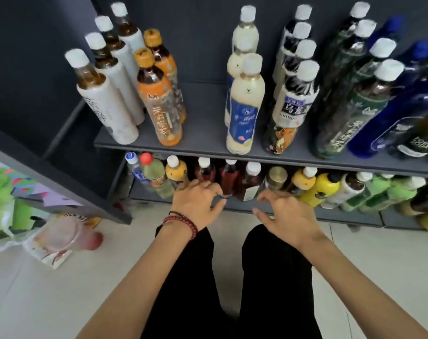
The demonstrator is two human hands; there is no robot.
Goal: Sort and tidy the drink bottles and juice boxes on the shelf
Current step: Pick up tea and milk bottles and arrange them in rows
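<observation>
A dark grey upper shelf (203, 140) carries rows of bottles: white-wrapped tea bottles (110, 106) at the left, orange-labelled tea bottles (159, 104), milky white bottles (244, 104), dark oolong bottles (291, 104), green-labelled bottles (354, 106) and blue bottles (403, 113) at the right. The lower shelf (242, 207) holds mixed bottles, among them dark red ones (228, 178) and yellow ones (326, 185). My left hand (195, 201) and my right hand (288, 216) hover with loosely spread fingers in front of the lower shelf, holding nothing.
A second shelf unit (61, 182) juts in at the left with green packets (2, 199) on it. A pink-capped bottle (68, 236) and a packet lie on the tiled floor (379, 253) beside it. My legs in black trousers (276, 277) are below my hands.
</observation>
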